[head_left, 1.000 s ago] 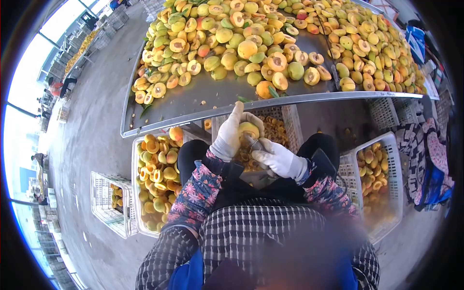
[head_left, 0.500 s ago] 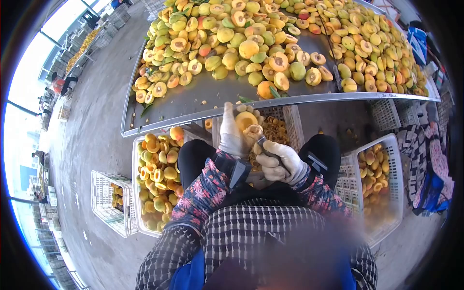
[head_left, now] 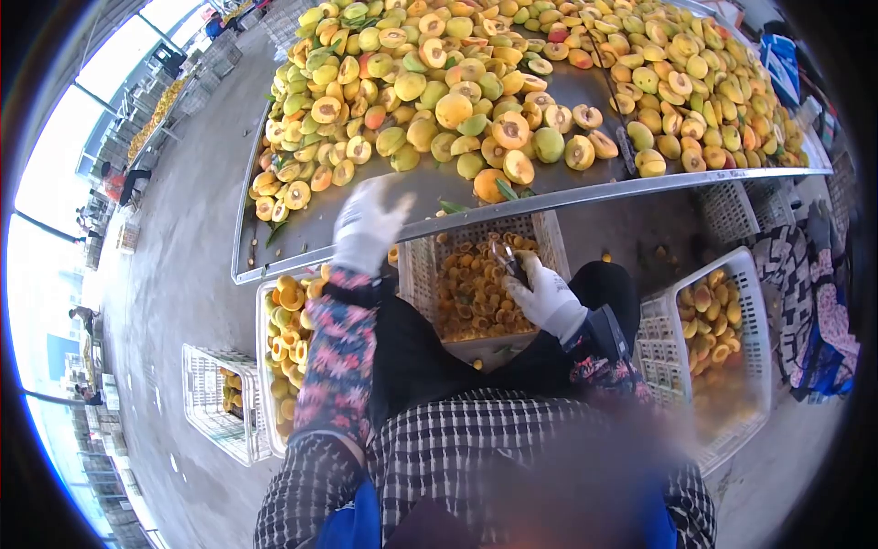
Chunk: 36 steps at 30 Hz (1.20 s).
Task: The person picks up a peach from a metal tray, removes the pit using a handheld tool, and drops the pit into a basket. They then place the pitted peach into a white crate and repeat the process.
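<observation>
My left hand (head_left: 364, 224), in a white glove, hovers at the near edge of the metal table (head_left: 421, 188). Its fingers and thumb are apart, slightly blurred, and nothing shows in them. Halved yellow peaches (head_left: 455, 110) lie heaped beyond it, some with the stone showing. My right hand (head_left: 551, 300), gloved too, grips a pitting spoon (head_left: 502, 255) with a shiny metal end; the fingers hide most of its handle. Below that tool, a crate (head_left: 556, 240) between my legs holds many small brownish-orange pieces (head_left: 480, 293).
On my left a white crate (head_left: 263, 334) contains peach halves, with another crate (head_left: 206, 393) beside it. To the right stands a further crate of halves (head_left: 752, 329). More peaches (head_left: 695, 82) cover the table's right side. People sit in the left distance.
My left hand has let go of the peach half and moved left and up to the table edge. My right hand, still gripping the pitting spoon, has shifted slightly right.
</observation>
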Motion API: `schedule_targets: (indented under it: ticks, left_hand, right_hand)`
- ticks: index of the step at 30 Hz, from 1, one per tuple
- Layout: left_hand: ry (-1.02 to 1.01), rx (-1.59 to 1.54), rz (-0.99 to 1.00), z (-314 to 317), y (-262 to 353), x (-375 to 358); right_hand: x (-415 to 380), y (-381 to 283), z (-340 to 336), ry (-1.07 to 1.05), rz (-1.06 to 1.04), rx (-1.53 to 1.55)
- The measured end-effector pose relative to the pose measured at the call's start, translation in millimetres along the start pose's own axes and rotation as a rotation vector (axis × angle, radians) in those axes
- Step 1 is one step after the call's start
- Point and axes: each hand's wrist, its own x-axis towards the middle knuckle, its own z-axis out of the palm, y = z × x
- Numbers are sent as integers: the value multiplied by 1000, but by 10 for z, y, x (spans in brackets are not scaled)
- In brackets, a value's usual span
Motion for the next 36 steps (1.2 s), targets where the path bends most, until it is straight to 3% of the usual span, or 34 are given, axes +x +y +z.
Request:
schedule_targets:
  ticks: [5,8,14,15,18,19,22,25,27,32,36]
  left_hand:
    - [-281,-20,87,837,562,506]
    - [-414,158,-26,901,911,632]
    - [-308,49,32,1192,745,678]
    - [-157,3,101,1229,656,619]
    - [-241,-890,-398,1016,575,574]
    - [-331,-1074,-279,960,409,545]
    - [-346,-1601,-681,363,722,64]
    - [-424,-1549,-593,395,610,-191]
    - [-266,-1567,-581,477,755,-329]
    - [-68,-1404,-429,578,764,-424]
    - [-35,-1343,-483,558,841,-496]
  right_hand:
    - [43,159,11,103,-23,83]
    - [27,129,-21,111,1,100]
    - [77,163,58,102,14,143]
    - [80,156,51,109,14,160]
    - [51,224,64,162,-14,239]
    - [43,242,92,177,-27,270]
    - [-25,24,43,205,-153,249]
    - [-60,-400,-68,164,-283,159]
    - [-46,-616,-77,185,-363,75]
    - [13,-644,92,228,-348,-115]
    - [-49,-601,116,162,-315,-134]
